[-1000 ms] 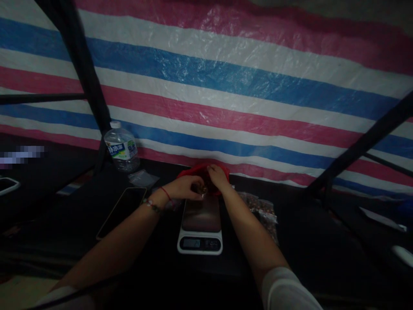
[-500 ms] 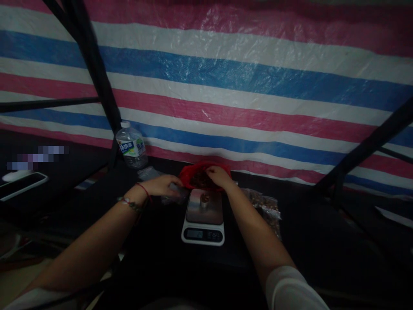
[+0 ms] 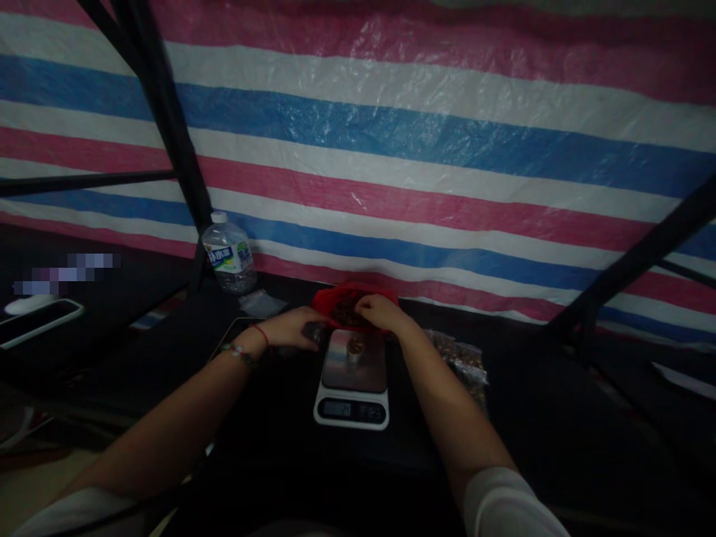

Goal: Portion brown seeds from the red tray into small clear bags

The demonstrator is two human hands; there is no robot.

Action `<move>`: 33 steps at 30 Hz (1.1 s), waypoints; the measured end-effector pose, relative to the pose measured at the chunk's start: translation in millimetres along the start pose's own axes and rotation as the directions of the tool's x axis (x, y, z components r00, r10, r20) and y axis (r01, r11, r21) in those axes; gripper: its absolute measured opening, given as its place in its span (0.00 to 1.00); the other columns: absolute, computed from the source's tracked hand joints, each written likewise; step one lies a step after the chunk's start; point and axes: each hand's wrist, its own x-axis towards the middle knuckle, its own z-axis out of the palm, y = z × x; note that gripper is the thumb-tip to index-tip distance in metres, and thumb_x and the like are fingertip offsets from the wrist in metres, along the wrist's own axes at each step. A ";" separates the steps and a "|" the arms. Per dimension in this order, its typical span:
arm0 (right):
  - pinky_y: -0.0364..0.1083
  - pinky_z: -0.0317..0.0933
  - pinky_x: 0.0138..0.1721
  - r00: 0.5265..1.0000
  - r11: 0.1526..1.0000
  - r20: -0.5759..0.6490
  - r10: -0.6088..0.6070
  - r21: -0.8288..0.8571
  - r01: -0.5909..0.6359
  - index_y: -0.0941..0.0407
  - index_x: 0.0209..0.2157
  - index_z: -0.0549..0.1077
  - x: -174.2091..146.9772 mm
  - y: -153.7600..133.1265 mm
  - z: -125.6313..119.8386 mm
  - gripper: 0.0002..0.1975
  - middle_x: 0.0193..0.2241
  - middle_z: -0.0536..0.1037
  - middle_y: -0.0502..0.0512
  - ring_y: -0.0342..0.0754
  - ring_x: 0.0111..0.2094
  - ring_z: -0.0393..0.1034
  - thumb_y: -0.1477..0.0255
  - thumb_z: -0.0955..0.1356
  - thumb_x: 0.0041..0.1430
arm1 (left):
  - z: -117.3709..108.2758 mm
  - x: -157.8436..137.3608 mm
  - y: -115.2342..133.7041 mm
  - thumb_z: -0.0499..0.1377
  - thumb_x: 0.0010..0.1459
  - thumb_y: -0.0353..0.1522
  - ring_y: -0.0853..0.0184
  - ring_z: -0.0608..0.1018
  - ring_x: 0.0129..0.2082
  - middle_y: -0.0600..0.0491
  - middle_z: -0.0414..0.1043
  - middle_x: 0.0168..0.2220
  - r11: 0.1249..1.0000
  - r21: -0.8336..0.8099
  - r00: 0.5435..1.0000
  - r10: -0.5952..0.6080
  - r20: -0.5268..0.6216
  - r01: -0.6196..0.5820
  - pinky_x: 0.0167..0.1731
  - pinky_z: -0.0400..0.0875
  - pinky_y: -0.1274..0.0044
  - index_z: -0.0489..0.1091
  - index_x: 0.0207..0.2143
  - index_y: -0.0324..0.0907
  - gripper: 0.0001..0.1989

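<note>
My left hand [image 3: 294, 328] is beside the left edge of a red bag [image 3: 327, 304], with thumb and fingers curled round what looks like a small clear plastic bag [image 3: 315, 333]. Inside the red bag lie small dark brown pieces [image 3: 345, 307], too dim to name. My right hand [image 3: 382, 311] reaches over the bag's right rim, its fingertips pinched together among those pieces; whatever they hold is hidden. In front of the bag sits a white digital scale [image 3: 351, 412] with a metal plate. On the plate stands a small round cup [image 3: 354, 350] with brown bits in it.
Filled clear packets [image 3: 462, 358] lie right of the scale, beside my right forearm. A flat clear bag [image 3: 262, 303] and a large plastic bottle [image 3: 228, 257] stand back left. A phone [image 3: 39, 322] is far left. Striped sheeting [image 3: 391, 171] and dark frame bars [image 3: 173, 134] close off the back.
My left hand has shifted slightly right, its fingers now curled more closely about the clear plastic. My right hand has moved slightly left and lower within the red bag.
</note>
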 end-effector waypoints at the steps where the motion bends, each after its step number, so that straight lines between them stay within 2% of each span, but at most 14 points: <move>1: 0.42 0.61 0.36 0.999 0.999 -0.028 -0.016 0.046 0.017 0.59 0.31 0.76 -0.6 -2.2 -0.5 0.09 0.32 0.78 0.54 0.44 0.33 0.70 0.75 0.64 0.56 | -0.9 0.1 0.4 0.67 0.43 0.40 0.58 0.74 0.49 0.49 0.73 0.50 1.000 -0.001 0.999 0.013 -0.048 -0.013 0.52 0.66 0.69 0.70 0.51 0.46 0.30; 3: 0.42 0.62 0.36 0.997 0.979 -0.066 -0.051 0.195 0.063 0.58 0.34 0.74 -1.7 -7.0 -0.4 0.09 0.33 0.77 0.53 0.43 0.33 0.70 0.74 0.62 0.58 | -1.3 3.5 3.9 0.65 0.47 0.42 0.57 0.72 0.53 0.47 0.69 0.54 1.000 0.013 0.972 0.018 -0.234 -0.016 0.54 0.65 0.67 0.66 0.55 0.44 0.32; 5: 0.41 0.63 0.36 0.993 0.926 -0.069 -0.094 0.360 0.113 0.57 0.38 0.73 -2.6 -11.6 0.9 0.10 0.35 0.76 0.52 0.42 0.35 0.70 0.73 0.61 0.60 | 0.4 11.9 10.1 0.63 0.49 0.44 0.57 0.71 0.53 0.45 0.68 0.55 0.999 0.052 0.903 0.021 -0.429 0.002 0.54 0.65 0.66 0.64 0.56 0.42 0.33; 7: 0.42 0.63 0.38 0.989 0.881 -0.083 -0.122 0.450 0.147 0.55 0.42 0.72 -3.4 -15.7 2.5 0.12 0.39 0.75 0.52 0.42 0.37 0.70 0.73 0.60 0.60 | 3.6 24.1 17.3 0.64 0.48 0.44 0.56 0.72 0.52 0.44 0.69 0.54 0.993 0.118 0.851 0.059 -0.522 0.003 0.54 0.65 0.65 0.64 0.56 0.40 0.34; 9: 0.42 0.63 0.39 0.985 0.875 -0.100 -0.138 0.453 0.168 0.55 0.42 0.73 -4.3 -18.9 3.4 0.12 0.41 0.75 0.53 0.43 0.38 0.69 0.74 0.61 0.59 | 7.9 37.7 23.5 0.64 0.48 0.44 0.55 0.72 0.52 0.43 0.69 0.53 0.982 0.191 0.833 0.115 -0.541 -0.012 0.54 0.64 0.64 0.63 0.56 0.39 0.35; 12: 0.43 0.62 0.36 0.987 0.908 -0.076 -0.140 0.389 0.159 0.59 0.35 0.75 -5.1 -20.9 2.8 0.10 0.32 0.76 0.52 0.44 0.32 0.68 0.72 0.63 0.59 | 15.4 55.2 28.7 0.63 0.50 0.44 0.55 0.72 0.52 0.44 0.71 0.51 0.961 0.268 0.846 0.198 -0.495 -0.068 0.53 0.64 0.64 0.65 0.55 0.40 0.32; 15: 0.42 0.60 0.32 0.991 0.945 -0.099 -0.086 0.306 0.112 0.61 0.28 0.75 -4.3 -19.0 2.0 0.11 0.25 0.74 0.50 0.43 0.28 0.66 0.74 0.63 0.58 | 22.9 65.4 28.9 0.63 0.51 0.45 0.55 0.72 0.51 0.45 0.72 0.50 0.948 0.278 0.856 0.268 -0.442 -0.154 0.52 0.63 0.64 0.65 0.55 0.41 0.31; 18: 0.41 0.58 0.31 0.985 0.973 -0.164 -0.044 0.217 0.080 0.61 0.28 0.75 -2.3 -14.4 3.8 0.06 0.25 0.75 0.50 0.43 0.28 0.67 0.77 0.65 0.53 | 28.8 68.2 25.5 0.63 0.51 0.46 0.55 0.72 0.52 0.44 0.70 0.52 0.944 0.264 0.846 0.301 -0.441 -0.198 0.52 0.63 0.64 0.63 0.56 0.41 0.34; 22: 0.42 0.58 0.31 0.990 0.981 -0.128 -0.064 0.175 0.086 0.61 0.32 0.76 -1.0 -10.4 10.2 0.07 0.28 0.77 0.51 0.44 0.28 0.68 0.78 0.70 0.47 | 33.9 65.2 17.7 0.66 0.46 0.46 0.54 0.71 0.52 0.42 0.69 0.53 0.950 0.244 0.852 0.285 -0.440 -0.192 0.52 0.64 0.64 0.61 0.58 0.40 0.39; 24: 0.42 0.59 0.32 0.991 0.980 -0.109 -0.080 0.174 0.099 0.61 0.32 0.76 -0.6 -11.6 14.1 0.07 0.28 0.77 0.51 0.44 0.28 0.68 0.77 0.70 0.48 | 35.6 62.7 14.0 0.66 0.45 0.45 0.54 0.71 0.52 0.42 0.69 0.52 0.957 0.231 0.863 0.264 -0.432 -0.177 0.52 0.64 0.63 0.61 0.58 0.40 0.39; 28: 0.43 0.59 0.36 0.980 0.973 -0.147 -0.133 0.171 0.158 0.60 0.32 0.75 2.0 -16.1 17.0 0.05 0.31 0.76 0.51 0.43 0.31 0.67 0.76 0.67 0.53 | 37.6 56.9 10.9 0.64 0.48 0.45 0.55 0.72 0.51 0.44 0.70 0.51 0.973 0.179 0.874 0.212 -0.437 -0.146 0.52 0.64 0.64 0.63 0.55 0.41 0.34; 30: 0.43 0.59 0.37 0.974 0.975 -0.180 -0.140 0.146 0.167 0.59 0.32 0.74 1.9 -16.8 11.4 0.06 0.31 0.75 0.51 0.43 0.33 0.67 0.76 0.64 0.56 | 38.7 54.2 10.9 0.63 0.49 0.45 0.56 0.72 0.50 0.45 0.70 0.50 0.981 0.147 0.867 0.182 -0.464 -0.127 0.52 0.65 0.65 0.64 0.54 0.40 0.32; 33: 0.43 0.58 0.37 0.982 0.993 -0.177 -0.066 0.089 0.083 0.59 0.32 0.74 -6.0 -16.5 -7.7 0.09 0.30 0.74 0.51 0.43 0.32 0.66 0.74 0.62 0.59 | 41.9 51.5 10.9 0.62 0.50 0.44 0.57 0.72 0.50 0.45 0.71 0.49 0.990 0.108 0.854 0.131 -0.503 -0.089 0.52 0.65 0.66 0.65 0.52 0.38 0.30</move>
